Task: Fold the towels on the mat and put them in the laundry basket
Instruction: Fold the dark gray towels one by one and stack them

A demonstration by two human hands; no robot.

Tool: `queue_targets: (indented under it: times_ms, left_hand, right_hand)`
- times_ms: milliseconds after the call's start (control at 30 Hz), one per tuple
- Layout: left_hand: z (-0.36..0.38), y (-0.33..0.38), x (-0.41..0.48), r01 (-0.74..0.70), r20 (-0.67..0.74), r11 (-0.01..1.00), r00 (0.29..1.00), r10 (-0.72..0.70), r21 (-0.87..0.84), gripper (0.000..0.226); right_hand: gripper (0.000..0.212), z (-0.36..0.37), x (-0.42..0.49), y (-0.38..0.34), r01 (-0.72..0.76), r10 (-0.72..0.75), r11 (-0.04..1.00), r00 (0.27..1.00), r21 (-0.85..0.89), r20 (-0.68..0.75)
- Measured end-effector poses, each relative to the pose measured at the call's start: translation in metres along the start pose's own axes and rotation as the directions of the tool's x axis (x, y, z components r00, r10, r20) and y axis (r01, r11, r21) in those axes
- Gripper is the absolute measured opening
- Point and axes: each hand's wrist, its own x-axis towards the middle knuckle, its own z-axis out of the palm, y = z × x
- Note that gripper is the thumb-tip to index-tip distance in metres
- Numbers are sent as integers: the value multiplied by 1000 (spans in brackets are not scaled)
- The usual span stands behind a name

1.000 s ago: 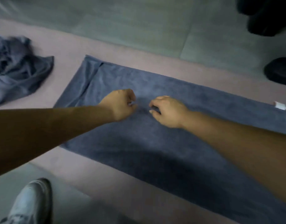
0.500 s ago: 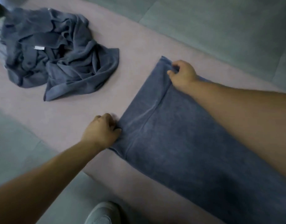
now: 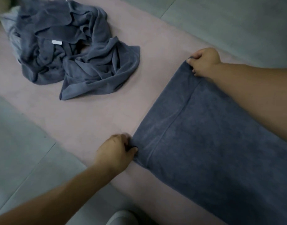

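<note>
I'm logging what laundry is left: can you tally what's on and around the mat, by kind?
Flat towel: 1
Crumpled towel heap: 1 (towels inside cannot be counted)
Pink mat: 1
Hands, each gripping a corner of the flat towel: 2, left hand, right hand
Shoe: 1
Total: 6

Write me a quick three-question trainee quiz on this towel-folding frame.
1. True or false: the left hand and right hand each grip a corner of the flat towel.
2. The crumpled towels lie: A) on the mat, B) on the flat towel, C) under an arm.
3. Fill in: a white tag shows on the ____ towels.
Key: 1 true; 2 A; 3 crumpled.
</note>
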Motion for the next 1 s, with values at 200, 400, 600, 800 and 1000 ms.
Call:
queue_targets:
  times_ms: [200, 400, 600, 800, 1000]
  left_hand:
    - [-10, 34, -23, 37, -9, 925, 999, -43, -379, 24]
    - [-19, 116, -84, -57, 121, 766, 977, 174, -640, 13]
    - [32, 230, -151, -246, 282, 809, 850, 444, -533, 9]
    - [182, 363, -221, -280, 288, 767, 809, 513, -578, 6]
    - [346, 446, -311, -353, 131, 718, 842, 523, -600, 8]
  right_hand:
    - [3, -67, -53, 3, 120, -112, 978, 992, 170, -56]
    - [6, -175, -126, 51, 87, -91, 918, 996, 388, -9]
    - [16, -290, -204, 165, 2, 7, 828, 1000, 561, -14]
    - [20, -380, -265, 318, -82, 174, 840, 977, 537, -124]
    - [32, -428, -291, 464, -204, 371, 746, 918, 633, -142]
